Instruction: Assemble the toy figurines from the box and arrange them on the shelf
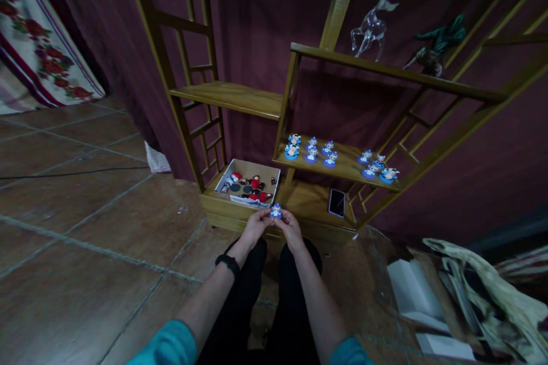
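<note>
My left hand (257, 224) and right hand (291, 227) are both gripping one blue-and-white figurine (276, 210), fingertips pinching it from either side. It is upright, in front of the lower shelf's (306, 201) front edge, near the front right corner of the cardboard box (263, 171). Handling: I judge it light, stiff and smooth, probably moulded plastic; a loose pinch could let it slip, and small raised parts may be fragile. Grip: hold low, at the round base, with pressure kept off the top. The box, containing red-and-black figures (256, 182), stands towards the lower shelf's left end; marks on its front wall are too small to read. A phone (337, 203) lies near that shelf's right end. Farther up, similar figurines (311, 154) stand in two groups along the middle shelf (347, 162). No brand or label is legible
</note>
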A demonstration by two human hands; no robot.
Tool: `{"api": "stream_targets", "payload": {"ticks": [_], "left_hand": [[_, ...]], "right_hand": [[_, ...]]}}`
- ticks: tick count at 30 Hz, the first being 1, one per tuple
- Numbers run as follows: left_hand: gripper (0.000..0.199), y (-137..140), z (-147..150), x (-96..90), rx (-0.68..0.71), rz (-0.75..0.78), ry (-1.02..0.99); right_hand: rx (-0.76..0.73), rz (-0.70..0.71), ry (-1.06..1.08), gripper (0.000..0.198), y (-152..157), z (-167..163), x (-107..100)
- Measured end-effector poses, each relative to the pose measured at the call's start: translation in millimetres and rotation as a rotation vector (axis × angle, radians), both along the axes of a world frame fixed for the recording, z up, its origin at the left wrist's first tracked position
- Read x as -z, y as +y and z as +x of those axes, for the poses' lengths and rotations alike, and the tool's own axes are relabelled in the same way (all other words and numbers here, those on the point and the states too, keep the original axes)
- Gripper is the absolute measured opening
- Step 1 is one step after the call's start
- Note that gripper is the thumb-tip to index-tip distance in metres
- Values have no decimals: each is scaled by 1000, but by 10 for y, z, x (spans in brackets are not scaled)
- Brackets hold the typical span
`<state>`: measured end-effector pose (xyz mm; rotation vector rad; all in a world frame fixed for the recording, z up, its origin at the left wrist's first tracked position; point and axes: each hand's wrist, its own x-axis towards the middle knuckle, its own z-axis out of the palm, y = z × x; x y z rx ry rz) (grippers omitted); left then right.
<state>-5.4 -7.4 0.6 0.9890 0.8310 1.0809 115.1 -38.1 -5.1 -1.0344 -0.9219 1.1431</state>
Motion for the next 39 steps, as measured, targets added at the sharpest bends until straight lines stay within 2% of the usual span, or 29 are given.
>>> {"api": "stream_targets", "payload": {"ticks": [5,12,20,28,35,39], "left_hand": [[36,-3,-11,-8,77,-76,-90],[32,1,-31,-32,53,-175,-148],[39,-3,-20,-10,54,-128,-159],[37,1,-2,14,28,24,-96],[33,-12,13,14,29,-31,-103],[37,-6,12,14,24,-65,-119]], "right_hand": [[25,-12,-28,38,12,8,32],[-51,15,68,36,-46,21,-22],[-28,16,37,42,-16,41,21],[-60,59,-8,40,32,77,61],[-23,75,-22,34,20,89,67],[-1,38,-9,36,30,81,63]]}}
